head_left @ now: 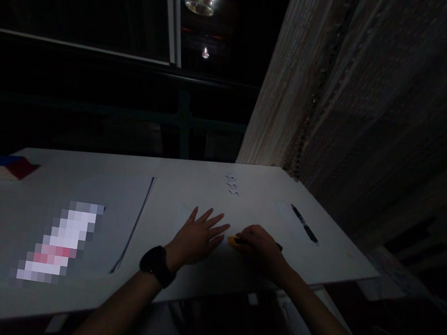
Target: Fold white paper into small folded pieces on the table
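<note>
My left hand (197,237) lies flat with its fingers spread on a pale sheet of paper (187,207), whose edges barely show against the white table (188,179). On that wrist sits a black watch (158,266). Just to the right, my right hand (260,247) is closed around a yellow and black utility knife (233,240). Its yellow end points toward the fingertips of my left hand, and its dark end sticks out behind my right hand. Whether a blade is out cannot be made out in the dim light.
Small cut paper pieces (232,184) lie farther back. A black pen (304,224) rests on a paper slip (287,215) at right. At left are a large sheet stack (113,229), a pixelated bright patch (66,236) and a red-and-blue block (11,166). A curtain (283,75) hangs behind.
</note>
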Available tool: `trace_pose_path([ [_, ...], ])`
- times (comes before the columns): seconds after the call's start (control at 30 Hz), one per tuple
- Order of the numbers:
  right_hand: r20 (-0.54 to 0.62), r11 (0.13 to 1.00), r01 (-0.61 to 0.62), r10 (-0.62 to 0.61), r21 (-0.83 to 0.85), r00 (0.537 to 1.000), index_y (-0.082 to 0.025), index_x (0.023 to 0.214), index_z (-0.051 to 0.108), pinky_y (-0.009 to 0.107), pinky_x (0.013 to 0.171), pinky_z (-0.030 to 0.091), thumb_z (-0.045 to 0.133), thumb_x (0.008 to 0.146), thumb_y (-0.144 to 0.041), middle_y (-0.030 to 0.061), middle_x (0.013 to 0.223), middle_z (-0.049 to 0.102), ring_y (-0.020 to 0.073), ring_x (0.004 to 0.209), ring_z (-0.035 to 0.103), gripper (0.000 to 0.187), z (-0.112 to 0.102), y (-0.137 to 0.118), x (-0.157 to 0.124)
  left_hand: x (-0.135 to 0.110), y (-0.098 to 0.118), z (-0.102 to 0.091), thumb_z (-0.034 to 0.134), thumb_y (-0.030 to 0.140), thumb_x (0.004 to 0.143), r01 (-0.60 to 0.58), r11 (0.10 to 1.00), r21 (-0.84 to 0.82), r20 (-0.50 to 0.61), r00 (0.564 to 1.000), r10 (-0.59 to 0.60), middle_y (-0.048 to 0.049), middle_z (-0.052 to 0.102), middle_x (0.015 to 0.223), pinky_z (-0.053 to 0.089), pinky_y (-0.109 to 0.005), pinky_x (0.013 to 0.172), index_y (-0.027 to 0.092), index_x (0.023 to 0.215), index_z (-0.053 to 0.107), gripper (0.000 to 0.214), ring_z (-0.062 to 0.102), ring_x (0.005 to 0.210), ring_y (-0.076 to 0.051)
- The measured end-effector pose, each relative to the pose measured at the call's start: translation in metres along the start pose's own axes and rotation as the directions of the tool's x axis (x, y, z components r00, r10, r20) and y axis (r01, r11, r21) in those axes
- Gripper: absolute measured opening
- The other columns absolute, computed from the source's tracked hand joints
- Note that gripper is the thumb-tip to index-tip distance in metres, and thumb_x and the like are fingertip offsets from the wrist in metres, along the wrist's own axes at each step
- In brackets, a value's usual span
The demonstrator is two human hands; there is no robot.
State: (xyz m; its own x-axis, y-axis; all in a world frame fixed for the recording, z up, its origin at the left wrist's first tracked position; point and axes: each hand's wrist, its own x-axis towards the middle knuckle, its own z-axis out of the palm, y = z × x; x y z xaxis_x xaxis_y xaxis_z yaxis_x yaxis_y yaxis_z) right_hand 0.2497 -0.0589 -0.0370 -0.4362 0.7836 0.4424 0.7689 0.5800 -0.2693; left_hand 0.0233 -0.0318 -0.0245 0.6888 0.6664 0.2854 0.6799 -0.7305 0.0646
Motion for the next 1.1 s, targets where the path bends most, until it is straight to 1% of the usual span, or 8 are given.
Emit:
trace_pose_path([
  [0.2,-0.054,0.998,0.054,-0.055,-0.013,0.997,-0.018,0.098,0.063,0.029,0.065,0.043,0.057,0.081,-0.030,0.0085,0.084,0.060,0.0178,0.078,0.053,0.022,0.0017,-0.0017,-0.0019,-0.0017,-0.0009,0.0030,0.027,0.044,0.091,0.011,0.999,0.052,-0.031,0.999,-0.009,0.0028,0.033,0.142,0.016,-0.057,0.104,0.039,0.134,0.031,0.044,0.023,0.132,-0.027],
  [0.43,-0.086,0.996,0.067,-0.072,-0.057,0.994,-0.019,0.097,0.064,0.026,0.062,0.039,0.060,0.079,-0.027,0.0069,0.081,0.059,0.0155,0.074,0.051,0.020,0.0064,-0.0005,-0.0060,-0.0021,-0.0034,0.0057,0.028,0.043,0.090,0.060,0.994,0.088,-0.063,0.997,-0.055,0.0038,0.034,0.142,0.016,-0.060,0.102,0.043,0.132,0.032,0.042,0.023,0.132,-0.030],
  [0.57,-0.109,0.994,0.087,-0.093,-0.058,0.990,-0.019,0.097,0.064,0.024,0.059,0.036,0.059,0.079,-0.026,0.0055,0.078,0.058,0.0137,0.070,0.049,0.020,0.0079,0.0008,-0.0060,-0.0018,-0.0037,0.0071,0.027,0.042,0.091,0.075,0.994,0.082,-0.060,0.996,-0.070,0.0037,0.033,0.142,0.016,-0.061,0.102,0.043,0.133,0.031,0.042,0.023,0.132,-0.031],
  [0.87,-0.114,0.987,0.112,-0.125,-0.118,0.986,-0.018,0.090,0.066,0.024,0.057,0.030,0.056,0.081,-0.026,0.0044,0.072,0.055,0.0129,0.067,0.044,0.016,0.0063,-0.0021,-0.0048,-0.0020,-0.0031,0.0068,0.026,0.043,0.091,0.079,0.993,0.085,-0.055,0.996,-0.075,0.0035,0.032,0.143,0.016,-0.062,0.101,0.043,0.133,0.031,0.042,0.024,0.131,-0.030],
  [1.1,-0.080,0.981,0.124,-0.137,-0.147,0.987,-0.018,0.089,0.065,0.023,0.056,0.029,0.056,0.081,-0.023,0.0041,0.071,0.055,0.0125,0.066,0.043,0.014,0.0043,0.0007,-0.0087,-0.0022,-0.0031,0.0079,0.026,0.043,0.091,0.078,0.991,0.107,-0.060,0.996,-0.072,0.0035,0.033,0.142,0.018,-0.061,0.101,0.044,0.133,0.030,0.042,0.024,0.131,-0.030],
])
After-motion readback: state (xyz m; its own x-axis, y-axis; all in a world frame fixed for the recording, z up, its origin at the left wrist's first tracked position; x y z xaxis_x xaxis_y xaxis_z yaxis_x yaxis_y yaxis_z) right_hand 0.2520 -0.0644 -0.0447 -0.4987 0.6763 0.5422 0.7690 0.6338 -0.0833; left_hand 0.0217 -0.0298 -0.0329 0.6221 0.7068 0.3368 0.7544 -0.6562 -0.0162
